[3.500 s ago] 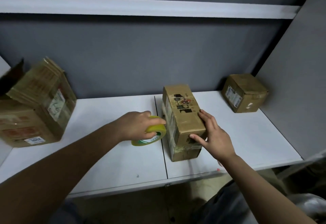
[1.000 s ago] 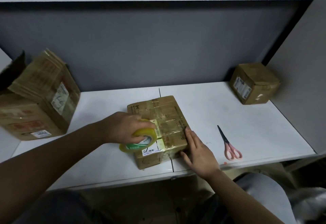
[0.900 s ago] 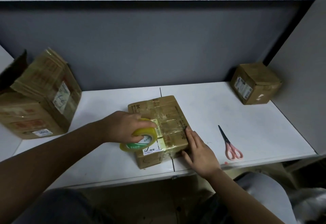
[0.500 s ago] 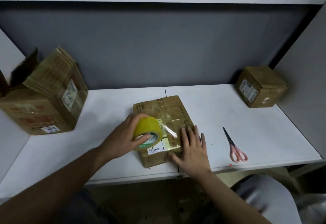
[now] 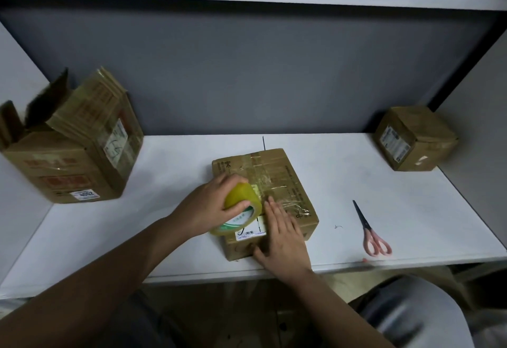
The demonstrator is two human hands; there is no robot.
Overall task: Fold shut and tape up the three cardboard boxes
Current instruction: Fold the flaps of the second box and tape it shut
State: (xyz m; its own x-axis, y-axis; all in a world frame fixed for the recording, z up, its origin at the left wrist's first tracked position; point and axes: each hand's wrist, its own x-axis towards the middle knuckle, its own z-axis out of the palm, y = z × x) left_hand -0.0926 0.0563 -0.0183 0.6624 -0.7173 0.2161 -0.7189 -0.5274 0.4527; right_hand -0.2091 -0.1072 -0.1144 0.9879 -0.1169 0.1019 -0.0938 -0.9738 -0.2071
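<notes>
- Grey partition panels [image 5: 247,73] close off the back and right side of a white worktop [image 5: 164,172]; a pale shelf edge runs above.
- Middle cardboard box [image 5: 285,183] lies flat at the front edge of the worktop, over the seam between the two worktop panels. Flaps folded down; glossy clear tape runs across its top face. A white label shows at its near end.
- Left hand [image 5: 208,208]: grip closed around a yellow tape roll [image 5: 241,210], fingers over the top of the roll, thumb on the near side. The roll rests on the left part of the box top, tilted, its green-and-white core facing the camera.
- Right hand [image 5: 282,238]: grip not closed; fingers straight and together, pressed flat on the top of the box just right of the roll, thumb down against the near face.
- Large cardboard box [image 5: 74,155] stands at the back left corner of the worktop, well apart from the middle box. Its top flaps stand up, unsealed. Red print and a white label show on its front face, a further label on its right face.
- Small cardboard box [image 5: 414,139] sits at the back right corner, against the right panel, closed, with a white label on its left face.
- Pink-handled scissors [image 5: 370,229] lie closed on the worktop, near the front edge, right of the middle box and not touching it, blades pointing to the back.
</notes>
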